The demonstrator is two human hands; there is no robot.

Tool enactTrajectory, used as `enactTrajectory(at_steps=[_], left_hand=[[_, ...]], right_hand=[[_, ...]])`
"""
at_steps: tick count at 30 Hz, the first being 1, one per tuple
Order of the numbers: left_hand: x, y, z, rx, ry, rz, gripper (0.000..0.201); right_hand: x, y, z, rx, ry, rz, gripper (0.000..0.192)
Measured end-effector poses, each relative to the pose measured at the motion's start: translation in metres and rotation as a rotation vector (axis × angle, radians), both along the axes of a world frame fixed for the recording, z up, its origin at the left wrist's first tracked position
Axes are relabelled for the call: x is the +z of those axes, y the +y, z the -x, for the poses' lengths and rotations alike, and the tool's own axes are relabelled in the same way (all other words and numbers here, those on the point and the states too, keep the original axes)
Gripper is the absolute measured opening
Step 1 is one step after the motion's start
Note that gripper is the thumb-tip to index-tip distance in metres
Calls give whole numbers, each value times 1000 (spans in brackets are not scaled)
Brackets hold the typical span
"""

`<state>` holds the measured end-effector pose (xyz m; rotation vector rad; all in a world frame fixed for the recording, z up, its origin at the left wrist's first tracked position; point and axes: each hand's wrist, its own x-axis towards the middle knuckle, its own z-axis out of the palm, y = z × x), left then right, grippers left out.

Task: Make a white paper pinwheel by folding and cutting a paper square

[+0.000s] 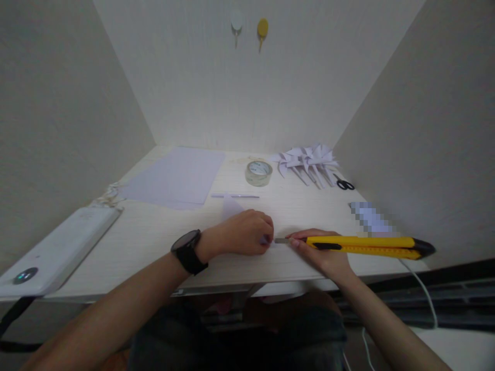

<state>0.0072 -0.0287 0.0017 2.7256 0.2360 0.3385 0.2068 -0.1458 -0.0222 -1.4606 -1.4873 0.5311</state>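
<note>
My left hand [243, 232], with a black watch on its wrist, presses down on a small piece of white paper [231, 207] near the front of the desk. My right hand [320, 250] grips a yellow utility knife [367, 246], its blade tip touching the paper just right of my left fingers. The knife lies nearly flat, with its handle pointing right.
A stack of white sheets [176, 175] lies at the back left, with a tape roll [259, 172], folded paper shapes [309, 162] and black scissors [344, 184] at the back right. A white device [58, 247] sits on the left edge. Walls close in on three sides.
</note>
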Motion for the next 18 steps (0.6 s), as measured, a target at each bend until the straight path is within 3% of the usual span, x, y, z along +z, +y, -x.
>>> enactTrajectory(at_steps=[7, 18], left_hand=[[5, 1, -2, 12, 33, 56, 12], [13, 3, -11, 20, 150, -45, 12]], right_hand=[[-1, 0, 3, -5, 26, 12, 12], [1, 2, 5, -4, 7, 0, 9]])
